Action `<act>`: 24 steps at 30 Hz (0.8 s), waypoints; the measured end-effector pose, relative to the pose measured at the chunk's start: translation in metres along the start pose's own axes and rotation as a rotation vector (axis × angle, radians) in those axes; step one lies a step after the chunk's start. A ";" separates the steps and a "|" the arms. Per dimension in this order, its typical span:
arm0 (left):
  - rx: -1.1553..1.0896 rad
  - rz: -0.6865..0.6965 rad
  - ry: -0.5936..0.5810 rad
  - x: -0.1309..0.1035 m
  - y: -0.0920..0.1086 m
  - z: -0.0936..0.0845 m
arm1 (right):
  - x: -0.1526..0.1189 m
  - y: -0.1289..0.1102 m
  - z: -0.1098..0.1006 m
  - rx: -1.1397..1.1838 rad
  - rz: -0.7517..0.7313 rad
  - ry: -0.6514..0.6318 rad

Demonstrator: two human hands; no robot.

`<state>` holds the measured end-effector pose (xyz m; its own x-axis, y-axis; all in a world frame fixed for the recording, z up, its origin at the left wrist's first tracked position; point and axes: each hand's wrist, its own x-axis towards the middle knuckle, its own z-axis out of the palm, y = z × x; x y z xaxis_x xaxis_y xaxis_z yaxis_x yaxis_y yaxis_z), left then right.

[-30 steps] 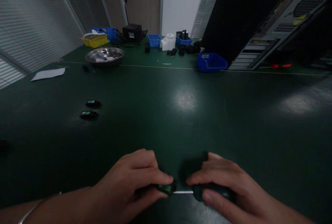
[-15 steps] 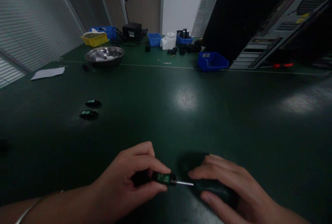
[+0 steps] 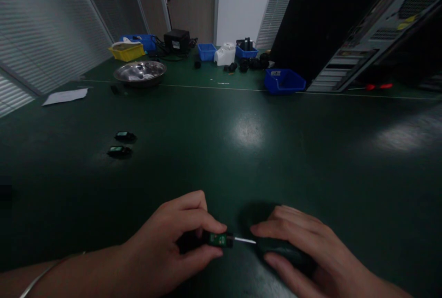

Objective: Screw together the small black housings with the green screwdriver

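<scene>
My left hand [image 3: 177, 231] pinches a small black part with a green circuit board [image 3: 218, 239] between thumb and fingers, its board side facing up. From the right, my right hand [image 3: 314, 242] is closed around the dark, thick handle of a screwdriver [image 3: 285, 249]. The thin bright shaft points left and meets the right end of the small part; whether its tip sits inside cannot be made out. Two similar black parts with green boards, a nearer one [image 3: 119, 150] and a farther one [image 3: 125, 136], lie side by side on the green table [image 3: 193, 150] at the left.
Toward the back left stand a metal bowl [image 3: 140, 74], a yellow bin [image 3: 127, 52] and a black box with cables [image 3: 177, 40]. A blue bin [image 3: 283, 81] stands at back right, near a red-handled tool [image 3: 379, 86]. White paper [image 3: 65, 96] lies far left.
The screwdriver shaft has tilted slightly, and the small part has turned a little in my left fingers. Both hands stay in nearly the same place.
</scene>
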<state>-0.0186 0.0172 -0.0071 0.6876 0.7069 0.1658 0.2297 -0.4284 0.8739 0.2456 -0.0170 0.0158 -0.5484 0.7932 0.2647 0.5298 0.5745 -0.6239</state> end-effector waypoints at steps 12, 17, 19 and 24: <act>-0.032 -0.007 -0.003 -0.001 -0.001 0.001 | -0.002 0.000 0.002 -0.042 0.013 0.000; -0.034 -0.014 -0.007 0.000 -0.001 0.001 | 0.001 -0.004 0.001 -0.016 0.042 -0.013; -0.038 -0.030 -0.008 0.000 0.000 0.000 | 0.002 -0.006 -0.001 0.005 0.053 -0.017; -0.030 -0.047 -0.012 -0.002 0.003 -0.001 | 0.002 -0.006 -0.001 0.070 0.060 -0.059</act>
<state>-0.0198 0.0155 -0.0041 0.6846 0.7192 0.1191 0.2412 -0.3777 0.8940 0.2424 -0.0186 0.0205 -0.5554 0.8112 0.1827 0.5172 0.5090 -0.6880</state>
